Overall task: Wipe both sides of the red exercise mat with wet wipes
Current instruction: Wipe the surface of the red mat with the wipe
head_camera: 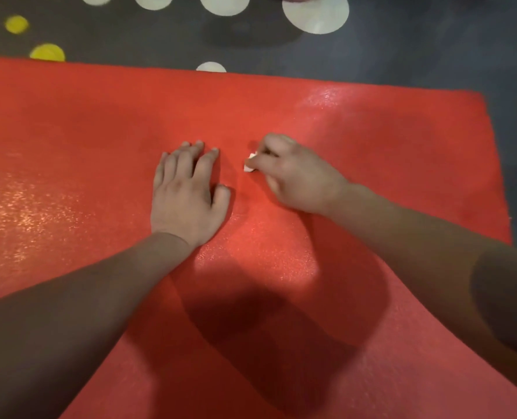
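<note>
Where the mat [372, 140] runs off the left and bottom of the view, its full extent is hidden, and both forearms cross it in shadow. The left hand [187, 189] lies flat on the mat, fingers straight. Just to its right, the right hand [293, 176] pinches a wipe [249, 164] in curled fingers, and only a white corner shows. Beyond lies a grey rug [130, 37] with yellow and white dots. The mat's far and right edges show, with open red surface between.

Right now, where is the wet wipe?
In the head view, the wipe is pinched in the right hand on the red mat, just right of the flat left hand.
</note>
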Motion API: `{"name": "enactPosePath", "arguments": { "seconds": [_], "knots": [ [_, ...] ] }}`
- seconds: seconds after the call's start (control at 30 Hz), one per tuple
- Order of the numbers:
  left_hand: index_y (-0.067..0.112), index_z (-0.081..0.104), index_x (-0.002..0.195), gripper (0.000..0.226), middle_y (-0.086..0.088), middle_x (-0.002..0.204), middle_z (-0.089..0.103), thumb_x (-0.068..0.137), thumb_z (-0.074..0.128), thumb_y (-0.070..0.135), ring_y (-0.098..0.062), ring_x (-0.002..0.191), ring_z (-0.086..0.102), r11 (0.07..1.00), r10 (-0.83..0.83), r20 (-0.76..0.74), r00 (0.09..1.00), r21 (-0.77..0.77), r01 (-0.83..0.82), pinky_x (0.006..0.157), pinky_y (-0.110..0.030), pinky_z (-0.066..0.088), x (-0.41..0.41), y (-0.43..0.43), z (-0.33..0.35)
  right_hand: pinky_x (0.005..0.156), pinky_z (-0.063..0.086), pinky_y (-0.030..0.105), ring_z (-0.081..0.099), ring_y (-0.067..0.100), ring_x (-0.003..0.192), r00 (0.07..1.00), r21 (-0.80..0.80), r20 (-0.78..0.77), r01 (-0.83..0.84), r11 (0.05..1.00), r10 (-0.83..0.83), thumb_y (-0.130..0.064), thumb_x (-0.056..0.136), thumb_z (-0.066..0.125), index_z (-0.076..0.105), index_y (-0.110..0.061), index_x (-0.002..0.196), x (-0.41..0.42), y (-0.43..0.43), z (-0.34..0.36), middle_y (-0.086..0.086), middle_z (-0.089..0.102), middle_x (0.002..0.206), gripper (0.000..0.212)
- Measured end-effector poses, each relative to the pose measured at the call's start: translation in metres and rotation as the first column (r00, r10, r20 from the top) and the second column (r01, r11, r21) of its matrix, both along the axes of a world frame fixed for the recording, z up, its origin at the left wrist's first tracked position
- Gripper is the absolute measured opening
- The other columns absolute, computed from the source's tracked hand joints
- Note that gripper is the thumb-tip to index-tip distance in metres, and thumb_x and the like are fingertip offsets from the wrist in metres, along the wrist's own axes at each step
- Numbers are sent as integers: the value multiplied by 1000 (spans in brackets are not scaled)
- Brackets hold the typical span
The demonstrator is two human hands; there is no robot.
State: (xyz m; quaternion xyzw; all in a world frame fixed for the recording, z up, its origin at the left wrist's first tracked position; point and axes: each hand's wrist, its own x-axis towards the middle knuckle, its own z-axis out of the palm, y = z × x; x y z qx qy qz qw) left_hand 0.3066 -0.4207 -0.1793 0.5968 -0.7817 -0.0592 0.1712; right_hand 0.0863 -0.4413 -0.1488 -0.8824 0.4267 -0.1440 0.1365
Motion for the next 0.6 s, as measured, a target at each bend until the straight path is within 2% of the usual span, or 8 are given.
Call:
{"name": "enactPosePath", "arguments": {
  "seconds": [0.1, 0.23, 0.3, 0.37, 0.43, 0.47, 0.53, 0.6],
  "knots": [
    [14, 57, 141, 60, -13, 146, 52, 87, 48, 39, -35, 142, 40, 1000, 6, -1, 1000, 16, -6, 121, -54, 24, 0, -1, 0, 94, 49, 37, 61, 35, 98, 967, -65, -10, 253, 965, -254, -5, 88, 46, 74, -13, 109, -28, -36, -6, 18, 60, 103, 36],
    [16, 55, 143, 62, -11, 149, 49, 86, 47, 39, -33, 145, 35, 997, 17, 16, 1000, 69, -18, 123, -53, 20, -1, -1, 3, 92, 43, 32, 60, 38, 95, 664, -73, 16, 747, 661, -748, -6, 86, 42, 72, -10, 107, -49, -70, -13, 21, 59, 107, 37],
    [16, 54, 143, 63, -11, 150, 48, 86, 47, 40, -32, 145, 35, 997, 15, 29, 999, 79, -17, 123, -52, 20, -2, -1, 3, 91, 44, 33, 60, 38, 95, 737, -55, 45, 676, 735, -674, -6, 83, 41, 71, -7, 107, -22, -60, -14, 21, 58, 105, 39],
    [15, 55, 142, 63, -12, 149, 50, 85, 47, 41, -33, 144, 37, 998, 16, 42, 999, 65, -19, 122, -52, 22, -2, -1, 3, 90, 48, 36, 60, 37, 94, 925, -36, 72, 375, 926, -372, -3, 82, 44, 72, -6, 108, 7, -42, -13, 20, 59, 102, 38],
    [15, 56, 141, 63, -12, 148, 51, 84, 47, 40, -34, 143, 38, 999, 13, 50, 999, 50, -16, 121, -53, 24, -2, -2, 4, 87, 51, 38, 59, 35, 93, 993, -39, 8, 122, 992, -121, -3, 84, 46, 72, -7, 110, 13, -39, -10, 18, 59, 100, 37],
    [15, 56, 141, 62, -12, 148, 51, 84, 48, 40, -34, 142, 38, 999, 13, 49, 999, 49, -16, 121, -53, 24, -2, -2, 4, 87, 51, 39, 60, 35, 93, 992, -46, 1, 128, 991, -128, -6, 86, 45, 73, -9, 111, 7, -47, -9, 18, 60, 100, 38],
    [15, 56, 141, 62, -12, 148, 51, 84, 47, 40, -34, 143, 38, 999, 13, 46, 999, 52, -15, 121, -53, 23, -2, -3, 3, 92, 48, 35, 61, 35, 95, 909, -76, 31, 416, 906, -415, -10, 89, 40, 74, -11, 112, -15, -67, -10, 18, 61, 103, 41],
    [15, 56, 141, 62, -12, 149, 50, 85, 47, 39, -34, 144, 37, 999, 11, 51, 999, 50, -14, 122, -53, 23, 0, -4, 2, 94, 42, 31, 60, 37, 98, 687, -75, 7, 725, 684, -727, -11, 87, 37, 74, -10, 113, -32, -86, -10, 20, 61, 109, 45]
  ]
}}
